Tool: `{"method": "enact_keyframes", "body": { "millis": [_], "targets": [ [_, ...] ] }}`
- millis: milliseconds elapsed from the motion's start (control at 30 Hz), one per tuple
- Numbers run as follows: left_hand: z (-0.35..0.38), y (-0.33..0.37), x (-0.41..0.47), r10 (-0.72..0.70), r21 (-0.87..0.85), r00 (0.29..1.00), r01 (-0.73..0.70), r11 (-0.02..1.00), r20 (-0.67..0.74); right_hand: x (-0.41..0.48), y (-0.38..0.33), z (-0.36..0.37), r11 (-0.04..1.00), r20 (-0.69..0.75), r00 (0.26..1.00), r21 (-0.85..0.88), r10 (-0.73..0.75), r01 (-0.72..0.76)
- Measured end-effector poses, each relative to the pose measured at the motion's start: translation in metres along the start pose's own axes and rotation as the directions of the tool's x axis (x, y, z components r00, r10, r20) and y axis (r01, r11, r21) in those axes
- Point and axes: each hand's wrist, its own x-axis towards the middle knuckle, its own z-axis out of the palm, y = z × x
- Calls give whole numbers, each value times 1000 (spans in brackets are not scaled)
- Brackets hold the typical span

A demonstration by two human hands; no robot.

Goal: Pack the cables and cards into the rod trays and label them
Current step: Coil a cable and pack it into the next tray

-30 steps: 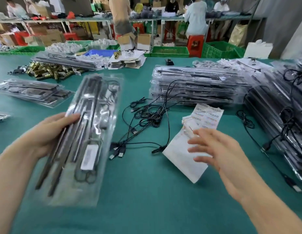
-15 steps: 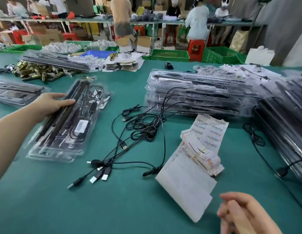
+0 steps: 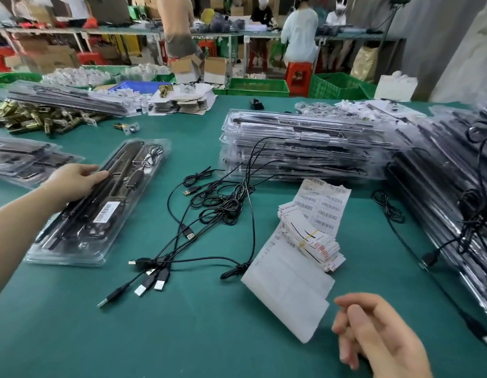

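table (image 3: 128, 336) | rod trays (image 3: 299, 148) (stacked) | cables (image 3: 223, 205) | labels (image 3: 321, 208) | brass latches (image 3: 32, 118), perhaps

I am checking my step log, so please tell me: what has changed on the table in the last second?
The left hand lowered the labelled tray flat onto the table at the left and rests on its edge. The right hand drew back from over the label sheets toward the body, empty. The loose cables, sheets and tray stacks stayed put.
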Motion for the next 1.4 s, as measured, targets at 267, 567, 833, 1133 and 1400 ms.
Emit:
{"method": "enact_keyframes", "body": {
  "millis": [267,567,833,1133,1400],
  "targets": [
    [25,112,-59,469,206,841,-425,881,-269,-7,0,1,994,6,998,-94,-59,59],
    [89,297,-119,505,159,863,-501,851,20,-7,3,10,593,165,848,-649,-503,478],
    [97,302,-92,214,21,977,-214,977,23,-3,3,10,555,224,812,-630,-539,543],
    [72,315,-89,161,-375,978,-101,921,131,-3,4,9,627,188,845,-594,-501,504],
    [42,310,-85,115,-651,875,256,714,471,-5,10,8,682,183,870,-555,-457,475]
  ]
}}
